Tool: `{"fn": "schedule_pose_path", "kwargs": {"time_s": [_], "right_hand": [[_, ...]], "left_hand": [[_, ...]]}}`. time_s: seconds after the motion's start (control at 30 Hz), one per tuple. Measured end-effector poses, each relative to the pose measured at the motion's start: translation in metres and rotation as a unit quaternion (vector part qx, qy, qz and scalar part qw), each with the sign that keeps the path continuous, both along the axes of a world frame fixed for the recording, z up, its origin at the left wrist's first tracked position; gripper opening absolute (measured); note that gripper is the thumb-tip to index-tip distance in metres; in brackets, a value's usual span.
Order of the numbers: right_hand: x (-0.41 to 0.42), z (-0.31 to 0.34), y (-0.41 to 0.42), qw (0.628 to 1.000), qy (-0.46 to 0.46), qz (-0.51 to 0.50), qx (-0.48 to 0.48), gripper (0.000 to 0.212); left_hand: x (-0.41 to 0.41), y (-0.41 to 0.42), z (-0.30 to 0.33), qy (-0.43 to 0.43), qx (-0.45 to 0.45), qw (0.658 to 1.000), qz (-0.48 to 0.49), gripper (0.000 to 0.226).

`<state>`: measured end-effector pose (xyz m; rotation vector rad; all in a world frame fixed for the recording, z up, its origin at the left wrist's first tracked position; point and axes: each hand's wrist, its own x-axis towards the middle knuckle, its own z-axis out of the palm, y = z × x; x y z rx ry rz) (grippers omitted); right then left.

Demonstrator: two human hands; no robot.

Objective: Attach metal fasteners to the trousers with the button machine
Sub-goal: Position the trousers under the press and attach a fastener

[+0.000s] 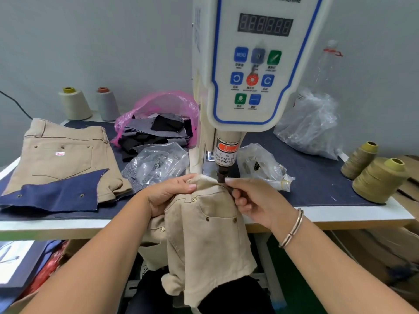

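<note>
Dark blue cloth is covering the white work table (pixel 353 215) that is standing against a pale grey wall, and the tall white button machine with its blue-edged control panel (pixel 256 71) is rising from the middle of it. A person is sitting at the table's near edge, holding a pair of small beige cotton trousers (pixel 204 234) up to the machine, the waistband lying under the dark punch head (pixel 221 175) and the legs hanging down over the table edge toward the lap. Round brass fasteners (pixel 207 219) are showing on the pocket corners. The left hand (pixel 167 193) is gripping the bunched waistband on the left side, thumb on top and fingers curled underneath the cloth. The right hand (pixel 251 199), a metal bangle (pixel 292 227) on its wrist, is pinching the fabric edge just beside the punch head, thumb and forefinger pressed together on it, the other fingers curled in. A second pair of beige trousers (pixel 63 155) is lying flat on the left of the table with a scrap of navy cloth (pixel 56 196) over its lower part. Behind are sitting a pink plastic bag of dark fabric pieces (pixel 158 123), clear bags of small metal parts (pixel 158 164), two pale thread cones (pixel 74 104) by the wall and two olive thread cones (pixel 381 180) on the right.
</note>
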<state>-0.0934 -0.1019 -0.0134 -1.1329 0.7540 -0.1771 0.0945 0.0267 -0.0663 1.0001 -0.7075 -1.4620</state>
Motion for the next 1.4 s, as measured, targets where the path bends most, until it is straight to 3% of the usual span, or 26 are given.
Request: {"fn": "schedule_pose_path", "kwargs": {"time_s": [0.17,0.3,0.43,0.53,0.63,1.23,1.33,1.4], "right_hand": [[-0.008,0.0,-0.005,0.999,0.011,-0.036,-0.026,0.012],[-0.005,-0.005,0.008,0.998,-0.001,-0.019,0.06,0.009],[0.003,-0.007,0.018,0.981,-0.037,-0.038,0.185,0.007],[0.008,-0.006,0.023,0.964,-0.067,-0.06,0.251,0.024],[0.008,-0.005,0.025,0.95,-0.092,-0.067,0.29,0.022],[0.003,0.012,0.043,0.886,-0.166,-0.139,0.411,0.015],[0.0,0.018,0.061,0.864,-0.2,-0.158,0.435,0.019],[0.001,0.019,0.083,0.869,-0.216,-0.143,0.421,0.024]], "left_hand": [[-0.002,0.004,-0.002,0.016,-0.028,0.998,-0.048,0.038],[0.004,0.008,-0.001,0.093,-0.063,0.99,-0.09,0.013],[0.01,0.018,-0.002,0.21,-0.06,0.969,-0.116,0.009],[0.013,0.023,-0.005,0.12,-0.018,0.992,-0.043,0.013],[0.009,0.021,-0.004,0.081,0.002,0.997,-0.018,0.014],[-0.001,0.015,0.001,0.034,0.048,0.998,0.025,0.022],[-0.003,0.015,0.001,0.042,0.049,0.998,0.028,0.02],[-0.002,0.014,0.001,0.04,0.062,0.997,0.038,0.019]]}}
